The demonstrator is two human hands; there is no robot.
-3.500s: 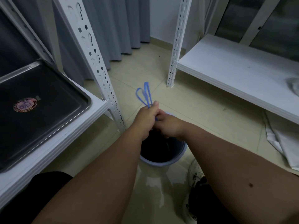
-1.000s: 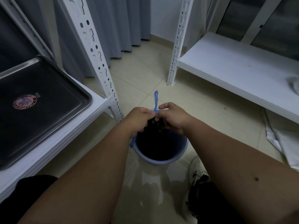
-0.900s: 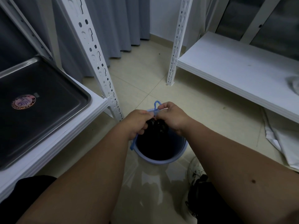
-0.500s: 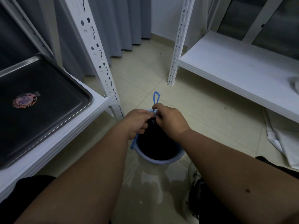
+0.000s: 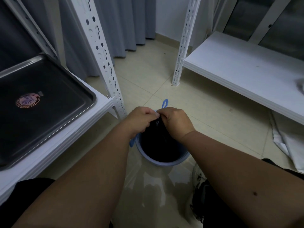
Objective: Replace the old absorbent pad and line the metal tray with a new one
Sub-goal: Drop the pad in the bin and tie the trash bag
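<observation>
The metal tray [image 5: 49,102] lies bare on the left shelf [image 5: 92,116]. Over the blue bin [image 5: 164,162] on the floor, left hand [image 5: 139,120] and right hand [image 5: 176,122] each grip the blue drawstring [image 5: 165,103], pinched tight.

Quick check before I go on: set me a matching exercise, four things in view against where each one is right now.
Things:
1. metal tray
2. blue bin
3. blue drawstring loop
4. round sticker

Places:
A. sticking up just beyond the two hands
B. on the floor between the forearms
C. on the white shelf at left
D. on the tray's bare bottom

Pairs: 1-C, 2-B, 3-A, 4-D
</observation>
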